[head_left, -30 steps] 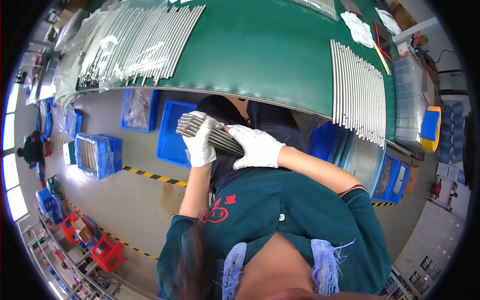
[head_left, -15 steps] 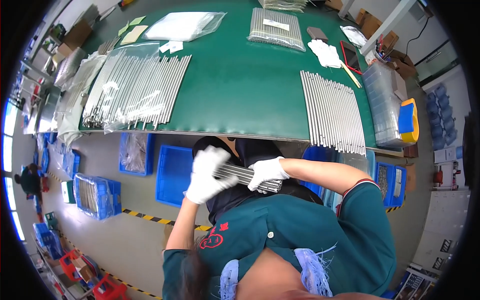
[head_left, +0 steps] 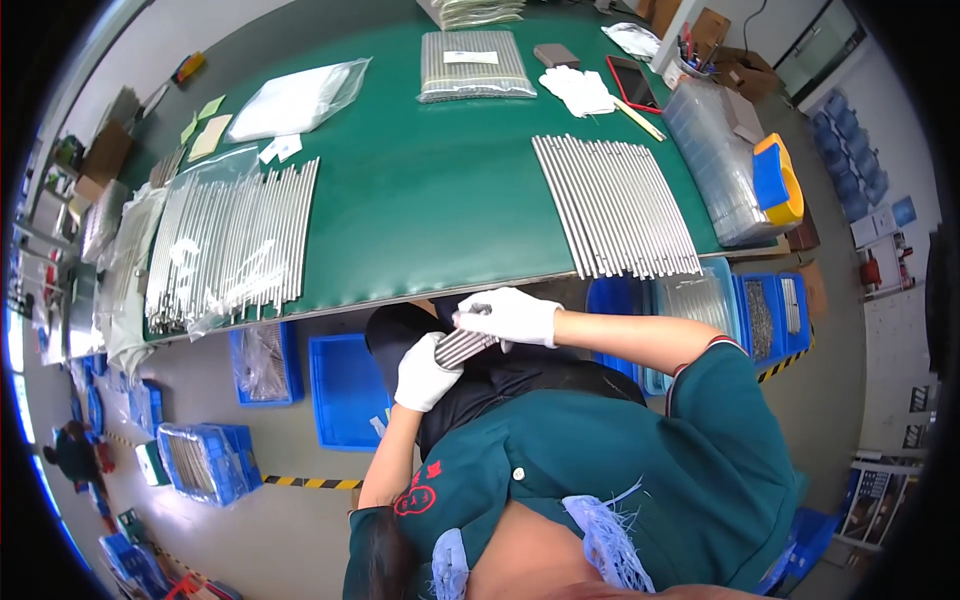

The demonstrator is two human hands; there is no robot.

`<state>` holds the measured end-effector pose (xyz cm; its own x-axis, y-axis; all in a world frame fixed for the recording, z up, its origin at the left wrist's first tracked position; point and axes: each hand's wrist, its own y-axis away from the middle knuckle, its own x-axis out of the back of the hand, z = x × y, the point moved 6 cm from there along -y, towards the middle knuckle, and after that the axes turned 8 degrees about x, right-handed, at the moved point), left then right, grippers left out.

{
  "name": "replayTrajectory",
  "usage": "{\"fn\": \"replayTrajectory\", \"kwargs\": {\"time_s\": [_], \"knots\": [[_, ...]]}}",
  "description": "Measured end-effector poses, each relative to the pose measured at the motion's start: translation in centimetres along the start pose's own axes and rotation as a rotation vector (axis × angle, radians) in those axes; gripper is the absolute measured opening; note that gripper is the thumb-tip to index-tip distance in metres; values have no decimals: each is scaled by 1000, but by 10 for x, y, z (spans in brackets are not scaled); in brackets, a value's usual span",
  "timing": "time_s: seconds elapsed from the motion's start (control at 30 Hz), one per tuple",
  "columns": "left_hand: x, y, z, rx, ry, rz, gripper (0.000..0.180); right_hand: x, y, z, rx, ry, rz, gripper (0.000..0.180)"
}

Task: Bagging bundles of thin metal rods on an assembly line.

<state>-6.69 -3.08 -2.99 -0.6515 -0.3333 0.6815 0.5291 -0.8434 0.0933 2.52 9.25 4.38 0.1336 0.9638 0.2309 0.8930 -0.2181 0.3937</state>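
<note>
A bundle of thin silvery metal rods (head_left: pixel 464 347) is held over my lap, below the table's front edge. My left hand (head_left: pixel 427 374), in a white glove, is closed round the lower left part of the bundle. My right hand (head_left: pixel 512 317), also gloved in white, bends its fingers over the upper right end of the rods and hides that end. On the table's right side lies a row of similar loose rods (head_left: pixel 618 205). Another row of rods (head_left: pixel 235 240) lies at the left, partly under clear plastic.
The green table (head_left: pixel 420 190) also bears a bagged rod pack (head_left: pixel 475 65), clear plastic bags (head_left: pixel 298 100), white gloves (head_left: pixel 577 92), a red-edged tablet (head_left: pixel 634 82) and a clear box (head_left: pixel 712 160) with a tape dispenser (head_left: pixel 778 180). Blue bins (head_left: pixel 343 392) stand on the floor beneath.
My left hand has come down onto the bundle's left part and closed. My right hand has shifted to its upper end. The bundle has turned, its right end now higher. The view has shifted.
</note>
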Motion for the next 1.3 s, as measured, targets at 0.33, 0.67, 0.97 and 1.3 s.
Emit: {"fn": "replayTrajectory", "kwargs": {"time_s": [0.33, 0.67, 0.97, 1.3], "knots": [[-13, -22, 81, -232, 38, 131, 31, 5, -1, 23, 107, 292, 254, 49], [-54, -45, 74, -122, -442, -194, 36, 78, 185, 174, -444, -285, 223, 46], [-69, -40, 83, -210, -289, -122, 31, -77, 335, 328, -1082, -621, 33, 64], [-63, -32, 82, -317, -219, -36, 26, -17, 354, 363, -1095, -82, 1166, 63]]}}
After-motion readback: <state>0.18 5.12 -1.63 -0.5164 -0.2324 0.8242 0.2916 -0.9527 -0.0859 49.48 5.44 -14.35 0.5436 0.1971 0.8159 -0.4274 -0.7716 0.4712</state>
